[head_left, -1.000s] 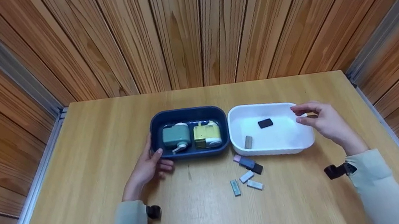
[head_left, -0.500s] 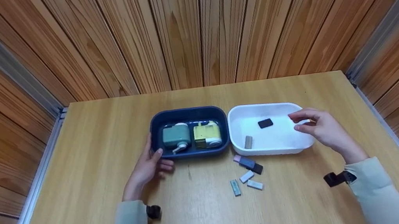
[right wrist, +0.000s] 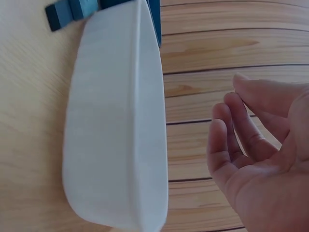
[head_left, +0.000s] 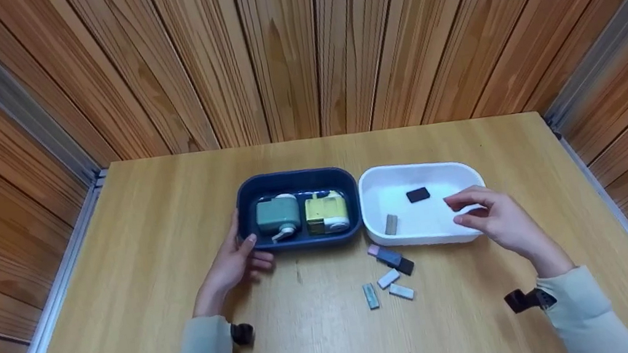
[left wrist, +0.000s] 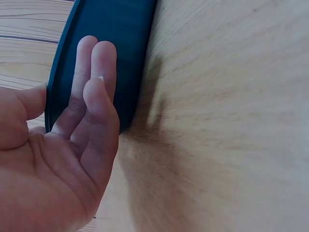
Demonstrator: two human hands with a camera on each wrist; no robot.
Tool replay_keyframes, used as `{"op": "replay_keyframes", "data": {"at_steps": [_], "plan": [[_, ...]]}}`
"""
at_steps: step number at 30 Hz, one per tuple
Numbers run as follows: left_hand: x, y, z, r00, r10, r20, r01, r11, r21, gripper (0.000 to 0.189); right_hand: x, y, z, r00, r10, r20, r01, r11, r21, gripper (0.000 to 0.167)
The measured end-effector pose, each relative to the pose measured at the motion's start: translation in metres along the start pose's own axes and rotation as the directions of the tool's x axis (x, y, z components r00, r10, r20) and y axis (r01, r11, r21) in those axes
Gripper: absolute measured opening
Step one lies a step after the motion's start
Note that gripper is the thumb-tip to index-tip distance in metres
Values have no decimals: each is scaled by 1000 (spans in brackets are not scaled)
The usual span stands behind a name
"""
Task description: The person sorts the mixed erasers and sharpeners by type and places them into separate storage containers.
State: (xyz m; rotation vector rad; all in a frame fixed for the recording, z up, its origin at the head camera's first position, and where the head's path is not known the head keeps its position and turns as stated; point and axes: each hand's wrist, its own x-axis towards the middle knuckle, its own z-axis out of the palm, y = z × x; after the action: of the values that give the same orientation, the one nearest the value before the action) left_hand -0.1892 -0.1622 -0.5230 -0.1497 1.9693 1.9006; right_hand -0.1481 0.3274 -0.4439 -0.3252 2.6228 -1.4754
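My left hand (head_left: 232, 266) grips the front left corner of a navy plastic bin (head_left: 302, 245), thumb over its rim and fingers along the outside. Inside that bin are a green crank pencil sharpener (head_left: 277, 214) and a yellow one (head_left: 325, 212). My right hand (head_left: 504, 219) hovers over the right end of a white bin (head_left: 426, 240), thumb and fingertips slightly apart, nothing visible between them. On the white bin's floor lie a black eraser (head_left: 417, 194) and a grey eraser (head_left: 391, 225). The right wrist view shows the hand (right wrist: 260, 150) beyond the bin's rim.
Before the white bin, a blue eraser with a pink end (head_left: 385, 254) lies against a black block (head_left: 405, 266). Two small white erasers (head_left: 401, 291) and a teal-grey one (head_left: 371, 296) lie nearer on the wooden table (head_left: 309, 351). Wood-panelled walls (head_left: 295, 48) enclose the table.
My right hand has moved from the white bin's right rim leftward and nearer to me, over the bin's right end. My left hand and the things on the table have stayed still.
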Motion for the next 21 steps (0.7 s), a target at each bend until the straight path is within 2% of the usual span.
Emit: {"op": "replay_keyframes", "data": {"at_steps": [15, 21], "plan": [[-1, 1, -1, 1000, -19, -6, 19, 1000, 0, 67, -22, 6, 41, 993, -119, 25, 117, 990, 73, 29], [-2, 1, 0, 1000, -17, -11, 17, 1000, 5, 66, -25, 10, 55, 994, -90, 59, 84, 992, 93, 31]]}}
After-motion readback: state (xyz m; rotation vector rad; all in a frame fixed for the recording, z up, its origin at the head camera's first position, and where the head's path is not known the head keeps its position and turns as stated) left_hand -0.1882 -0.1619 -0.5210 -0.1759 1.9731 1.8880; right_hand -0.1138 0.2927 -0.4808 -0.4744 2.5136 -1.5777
